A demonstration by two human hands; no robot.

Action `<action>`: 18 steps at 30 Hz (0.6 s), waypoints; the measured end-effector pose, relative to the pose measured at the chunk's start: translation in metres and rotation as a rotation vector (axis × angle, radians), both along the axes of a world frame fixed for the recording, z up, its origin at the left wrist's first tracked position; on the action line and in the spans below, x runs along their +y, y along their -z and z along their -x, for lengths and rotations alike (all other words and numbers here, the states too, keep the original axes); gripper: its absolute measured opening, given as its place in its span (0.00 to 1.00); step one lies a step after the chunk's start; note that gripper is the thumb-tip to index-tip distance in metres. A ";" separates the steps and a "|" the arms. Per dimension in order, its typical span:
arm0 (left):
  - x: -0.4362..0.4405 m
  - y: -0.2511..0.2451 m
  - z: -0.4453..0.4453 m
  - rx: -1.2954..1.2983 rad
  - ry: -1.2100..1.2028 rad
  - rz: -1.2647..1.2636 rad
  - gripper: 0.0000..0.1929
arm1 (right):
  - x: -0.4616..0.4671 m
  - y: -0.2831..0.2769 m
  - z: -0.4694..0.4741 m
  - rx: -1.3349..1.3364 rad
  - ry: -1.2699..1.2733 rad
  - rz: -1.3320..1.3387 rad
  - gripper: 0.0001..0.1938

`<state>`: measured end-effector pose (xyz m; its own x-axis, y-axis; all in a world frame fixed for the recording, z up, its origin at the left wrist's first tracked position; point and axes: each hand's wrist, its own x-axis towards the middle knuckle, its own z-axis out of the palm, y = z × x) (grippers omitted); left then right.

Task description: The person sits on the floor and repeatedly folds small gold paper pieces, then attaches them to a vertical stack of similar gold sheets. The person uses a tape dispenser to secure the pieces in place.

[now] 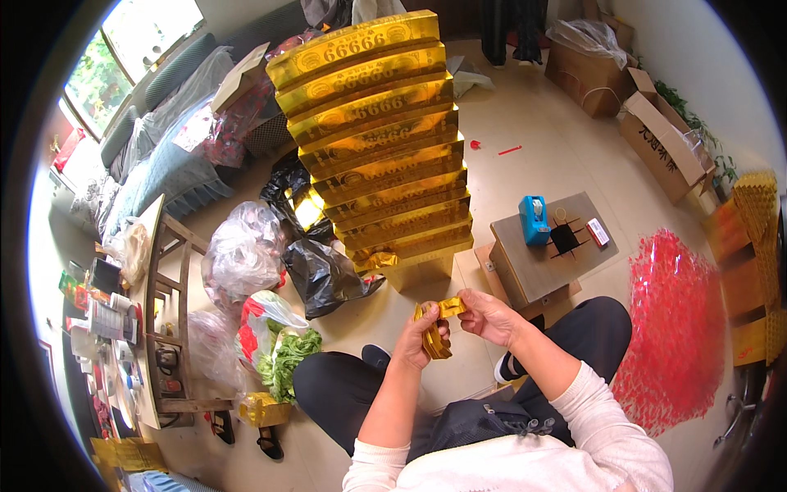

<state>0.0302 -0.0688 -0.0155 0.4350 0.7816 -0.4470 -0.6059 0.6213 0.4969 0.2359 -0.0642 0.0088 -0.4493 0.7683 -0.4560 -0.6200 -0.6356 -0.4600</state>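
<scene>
My left hand (pixel 418 338) is closed around a small bundle of folded gold foil papers (pixel 436 344). Between the thumb and fingers of my right hand (pixel 489 317) is the end of one small folded gold piece (pixel 453 306); its other end meets my left thumb. Just beyond both hands rises a tall tiered stack of gold foil paper (pixel 393 135), its layers printed with figures. A crumpled gold piece (pixel 381 261) rests at the stack's lower edge. Under the stack is a box-like base (pixel 421 275), partly hidden.
A low table (pixel 510 258) at right holds a blue tape dispenser (pixel 533 220). Red-patterned plastic (pixel 670 338) lies farther right. Left are plastic bags (pixel 246 246), a black bag (pixel 323 277), leafy greens (pixel 289 357) and a wooden bench (pixel 178 307). Cardboard boxes (pixel 661 144) line the right wall. A person's legs (pixel 513 31) stand behind.
</scene>
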 end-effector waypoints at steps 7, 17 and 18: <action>0.000 0.001 0.001 -0.136 -0.046 0.051 0.10 | 0.002 -0.013 0.003 -0.145 0.147 -0.189 0.16; 0.004 -0.022 0.009 0.444 -0.355 -0.259 0.15 | 0.016 -0.031 0.005 -0.750 0.198 -0.647 0.10; 0.003 -0.027 0.011 0.453 -0.365 -0.277 0.14 | 0.015 -0.038 0.006 -0.764 0.180 -0.683 0.10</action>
